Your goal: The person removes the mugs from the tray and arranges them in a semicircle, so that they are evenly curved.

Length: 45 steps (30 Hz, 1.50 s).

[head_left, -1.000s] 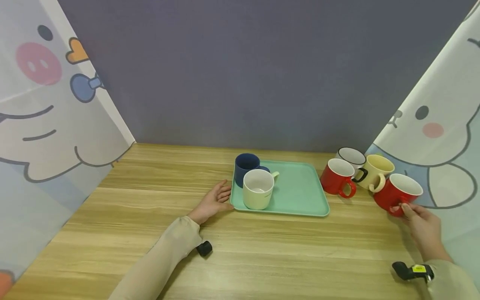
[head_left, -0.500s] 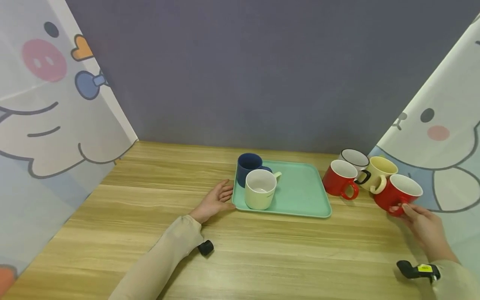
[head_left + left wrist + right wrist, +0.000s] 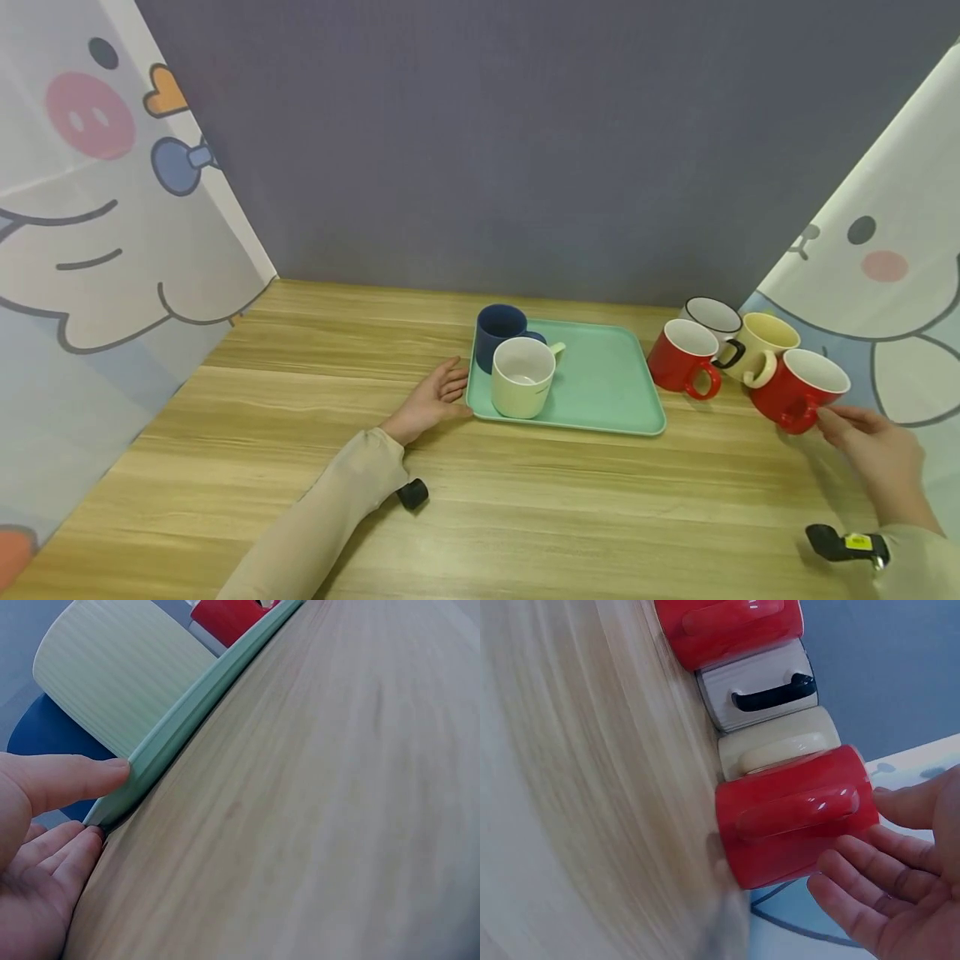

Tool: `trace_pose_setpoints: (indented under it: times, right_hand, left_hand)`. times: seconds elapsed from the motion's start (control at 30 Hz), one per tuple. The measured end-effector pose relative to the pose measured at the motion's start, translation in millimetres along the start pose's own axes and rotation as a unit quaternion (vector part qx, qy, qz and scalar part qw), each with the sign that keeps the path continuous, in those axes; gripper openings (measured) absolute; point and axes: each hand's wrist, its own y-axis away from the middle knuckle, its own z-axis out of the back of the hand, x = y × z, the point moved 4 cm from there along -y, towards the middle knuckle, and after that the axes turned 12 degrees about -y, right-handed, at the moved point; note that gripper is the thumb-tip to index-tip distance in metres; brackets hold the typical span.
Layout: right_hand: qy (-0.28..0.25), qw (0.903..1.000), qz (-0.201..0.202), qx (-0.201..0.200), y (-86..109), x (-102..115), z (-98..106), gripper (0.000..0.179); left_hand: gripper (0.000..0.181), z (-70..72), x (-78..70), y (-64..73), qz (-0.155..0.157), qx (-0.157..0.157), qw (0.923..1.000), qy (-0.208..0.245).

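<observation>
My left hand (image 3: pixel 426 406) rests against the near left corner of a mint-green tray (image 3: pixel 600 383), fingers straight, with the thumb (image 3: pixel 90 778) at the tray's edge. Inside the tray's left end stand a dark blue mug (image 3: pixel 487 333) and, in front of it, a cream mug (image 3: pixel 517 392). Far to the right, my right hand (image 3: pixel 873 450) is beside the nearest red mug (image 3: pixel 783 387), its handle free of my grip. In the right wrist view the fingers (image 3: pixel 870 874) are spread and relaxed close to that mug's side, holding nothing.
Left of that mug stand a pale yellow mug (image 3: pixel 753 354), a white mug (image 3: pixel 712 312) with black rim and handle, and a second red mug (image 3: pixel 667 367) next to the tray's right edge. A grey wall (image 3: pixel 480 150) rises behind the wooden table (image 3: pixel 525 508); cartoon-printed cloths flank it.
My right hand has let go of the near red mug's handle and drawn slightly right. The left hand stays at the tray corner; the head view has shifted a little.
</observation>
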Motion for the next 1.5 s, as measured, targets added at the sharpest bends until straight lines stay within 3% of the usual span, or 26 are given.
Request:
trace_pose_setpoints:
  times: [0.1,0.17,0.43,0.63,0.8,0.97,1.03,1.27,1.5]
  right_hand:
    - [0.063,0.9978,0.006,-0.023,2.9,10.9,1.5,0.052]
    - [0.075,0.9967,0.010,-0.030,5.0,16.8,1.0,0.053]
    - [0.035,0.9975,0.048,-0.039,14.8,39.7,-10.0,0.049]
    - [0.011,0.9951,0.096,-0.020,22.4,66.1,-34.8,0.035]
    - [-0.024,0.9888,0.147,0.011,27.4,89.5,-65.6,0.026]
    - [0.007,0.9822,0.183,0.042,30.8,105.9,-100.5,0.031]
    - [-0.004,0.9789,0.193,0.066,31.9,110.3,-116.5,0.030]
    - [-0.061,0.9548,0.239,0.165,34.8,124.0,-178.0,0.023]
    - [-0.089,0.9458,0.203,0.237,27.1,128.1,-226.0,0.032]
  left_hand:
    - [0.097,0.4,1.3,-0.7,-0.001,-0.001,1.0000,0.000]
    - [0.097,0.4,1.3,-0.7,-0.001,-0.001,1.0000,0.000]
    - [0.097,-0.2,1.0,-1.4,-0.002,-0.002,1.0000,-0.001]
    - [0.097,-0.3,0.5,-1.6,-0.005,-0.005,1.0000,0.002]
    - [0.097,-0.3,0.3,-1.8,-0.003,-0.010,0.9999,0.003]
    - [0.096,0.3,1.2,-1.7,-0.002,-0.012,0.9999,0.001]
    - [0.096,0.4,0.9,-1.6,-0.006,-0.010,0.9999,-0.001]
    - [0.097,0.9,0.3,-1.4,-0.006,-0.001,1.0000,-0.002]
    - [0.097,0.8,0.0,-1.5,-0.006,-0.001,1.0000,0.000]
